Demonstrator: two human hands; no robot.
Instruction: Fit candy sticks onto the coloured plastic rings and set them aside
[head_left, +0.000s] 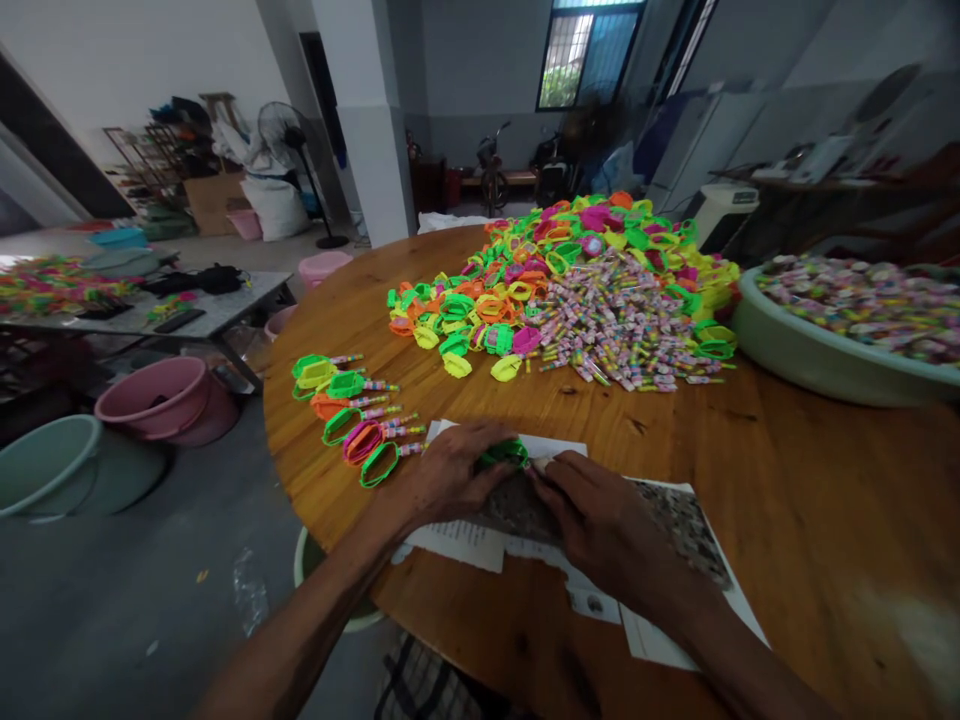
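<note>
My left hand [465,465] is closed around a bright green plastic loop [506,453], which looks like a toy watch band. My right hand [600,505] pinches at the loop's right end, where a small pinkish wrapped stick [529,468] shows in part between the fingertips. Both hands are over a dark grey block [517,505] lying on printed paper sheets [469,545]. Left of them lies a row of coloured loops [380,463], each with a wrapped candy stick [411,448] at its right end.
Behind the hands rise a heap of neon loops [457,310] and a pile of wrapped candy sticks [615,320] on the round wooden table [810,480]. A pale green basin [825,350] of small wrapped pieces stands right. Buckets [154,400] sit on the floor, left.
</note>
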